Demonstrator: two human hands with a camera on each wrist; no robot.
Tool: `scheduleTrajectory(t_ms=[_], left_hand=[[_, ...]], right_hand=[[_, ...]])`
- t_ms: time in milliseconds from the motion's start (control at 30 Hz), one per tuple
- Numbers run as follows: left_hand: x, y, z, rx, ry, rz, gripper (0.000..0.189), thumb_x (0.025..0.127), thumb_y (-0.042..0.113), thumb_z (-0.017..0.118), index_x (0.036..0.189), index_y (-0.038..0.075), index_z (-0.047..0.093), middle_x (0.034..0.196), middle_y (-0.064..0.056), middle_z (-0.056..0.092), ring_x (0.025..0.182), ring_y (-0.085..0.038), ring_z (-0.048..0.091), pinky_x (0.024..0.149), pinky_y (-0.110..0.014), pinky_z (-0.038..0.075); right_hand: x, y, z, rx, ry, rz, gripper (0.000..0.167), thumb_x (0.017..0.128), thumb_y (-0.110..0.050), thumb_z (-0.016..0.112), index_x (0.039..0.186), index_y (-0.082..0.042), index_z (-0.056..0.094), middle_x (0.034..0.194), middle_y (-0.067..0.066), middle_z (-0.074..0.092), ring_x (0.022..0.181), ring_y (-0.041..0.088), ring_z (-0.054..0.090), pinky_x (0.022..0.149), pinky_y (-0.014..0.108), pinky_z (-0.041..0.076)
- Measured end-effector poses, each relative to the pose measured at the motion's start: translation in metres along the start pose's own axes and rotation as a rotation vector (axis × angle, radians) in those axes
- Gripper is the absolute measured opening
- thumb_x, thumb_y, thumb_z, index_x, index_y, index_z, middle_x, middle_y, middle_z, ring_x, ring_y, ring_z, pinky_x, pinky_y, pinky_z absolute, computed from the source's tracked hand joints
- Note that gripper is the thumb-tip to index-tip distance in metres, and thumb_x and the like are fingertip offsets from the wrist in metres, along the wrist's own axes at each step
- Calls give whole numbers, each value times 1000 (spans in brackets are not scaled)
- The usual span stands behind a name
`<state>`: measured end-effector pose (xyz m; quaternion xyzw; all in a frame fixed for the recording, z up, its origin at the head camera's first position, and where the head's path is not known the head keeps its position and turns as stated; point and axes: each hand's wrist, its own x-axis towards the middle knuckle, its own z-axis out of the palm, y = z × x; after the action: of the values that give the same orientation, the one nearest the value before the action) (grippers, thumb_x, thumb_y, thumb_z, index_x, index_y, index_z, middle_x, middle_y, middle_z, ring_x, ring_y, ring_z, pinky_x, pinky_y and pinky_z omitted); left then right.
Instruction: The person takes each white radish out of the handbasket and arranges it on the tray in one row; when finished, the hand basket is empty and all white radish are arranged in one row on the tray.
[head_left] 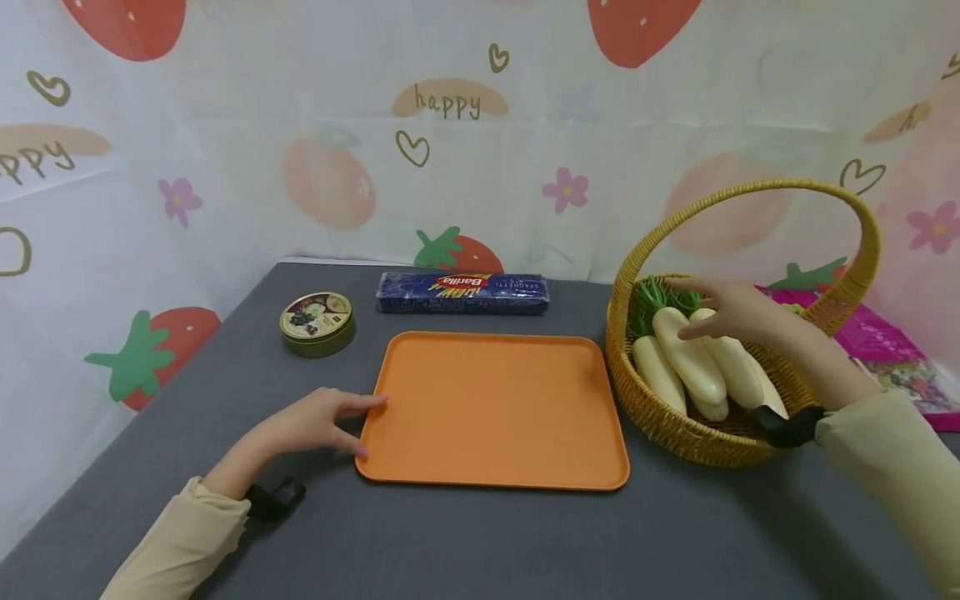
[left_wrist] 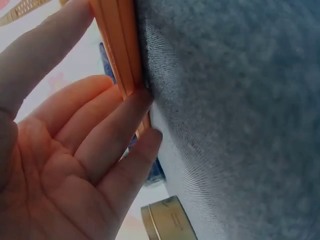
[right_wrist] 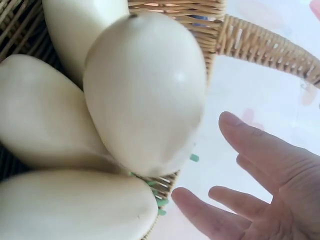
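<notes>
Beside the left rim of an orange tray (head_left: 495, 408), my left hand (head_left: 315, 423) touches the edge with spread, fairly straight fingers. The left wrist view shows its fingertips (left_wrist: 142, 100) against the tray's side (left_wrist: 122, 45), close to the cloth. My right hand (head_left: 731, 312) hovers over a wicker basket (head_left: 645, 408), fingers spread and holding nothing. Several white radishes (head_left: 686, 354) with green stems (head_left: 652, 300) lie in the basket below it. In the right wrist view the right hand (right_wrist: 265, 185) is apart from the nearest radish (right_wrist: 147, 95).
A round tin (head_left: 317, 325) stands left of the tray, and a blue spaghetti pack (head_left: 462, 293) lies behind it. The basket's tall handle (head_left: 750, 192) arches above the right forearm. Behind the basket lies a pink package (head_left: 885, 333). Grey cloth (head_left: 480, 542) covers the table.
</notes>
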<state>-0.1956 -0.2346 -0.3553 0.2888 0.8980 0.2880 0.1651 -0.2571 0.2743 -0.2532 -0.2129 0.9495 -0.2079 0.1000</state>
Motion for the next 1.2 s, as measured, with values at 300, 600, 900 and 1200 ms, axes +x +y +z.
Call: scheduleTrajectory(t_ms=[300,600,900,1200], left_hand=[[-4,-6,3,-28,43,5,80,71,34,73,134,-2,39,132,-19,41,118,-29,41,92,-41,37],[-6,-10,3,-99,56,18,79,72,31,74,133,-3,39,132,-20,39,119,-29,39,91,-39,38],[2,-4,8,0,63,41,80,71,35,73,131,-6,40,132,-20,39,118,-31,40,91,-41,38],[0,-4,8,-28,61,14,80,72,34,72,133,-5,38,133,-20,38,120,-31,38,92,-41,36]], right_hand=[[11,0,6,109,-75,84,76,82,-17,67,141,1,22,118,37,39,88,37,57,62,36,53],[14,0,7,108,-122,98,74,82,-20,67,139,2,26,121,35,39,86,31,59,65,36,52],[15,-1,5,64,-204,134,69,82,-22,66,137,2,32,123,42,31,60,17,53,55,34,49],[21,-6,11,43,-279,127,69,82,-24,66,136,4,34,126,42,27,98,41,48,56,35,49]])
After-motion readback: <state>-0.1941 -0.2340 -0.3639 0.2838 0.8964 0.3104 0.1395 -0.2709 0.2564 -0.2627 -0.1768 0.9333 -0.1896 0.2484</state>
